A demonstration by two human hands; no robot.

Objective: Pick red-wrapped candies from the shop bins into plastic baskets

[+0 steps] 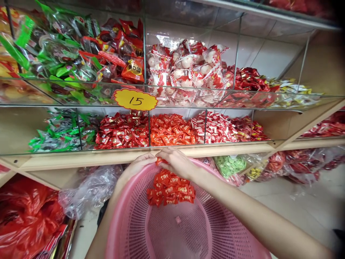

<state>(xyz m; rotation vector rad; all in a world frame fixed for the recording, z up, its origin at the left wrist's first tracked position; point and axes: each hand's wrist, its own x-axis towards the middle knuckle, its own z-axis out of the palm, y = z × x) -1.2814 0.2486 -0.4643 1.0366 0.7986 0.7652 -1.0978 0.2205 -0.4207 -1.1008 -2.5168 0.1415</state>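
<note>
A pink perforated plastic basket [129,212] fills the lower middle, its far rim close to the shelf's wooden front edge. Inside, against its far wall, lies a heap of red wrapped candies [172,189] with gold lettering. My left hand [138,165] is closed on the basket's far left rim. My right hand [176,163] curls over the far rim, fingers bent around a few of the red candies; its palm is hidden. Just beyond both hands, a glass compartment holds matching orange-red candies [172,131].
Glass dividers split the shelves into bins of wrapped candies and snacks. A yellow price tag [135,99] reading 15 hangs on the upper ledge. Below are a red plastic bag [27,216], a clear bag [88,189] and bagged green candies [231,164].
</note>
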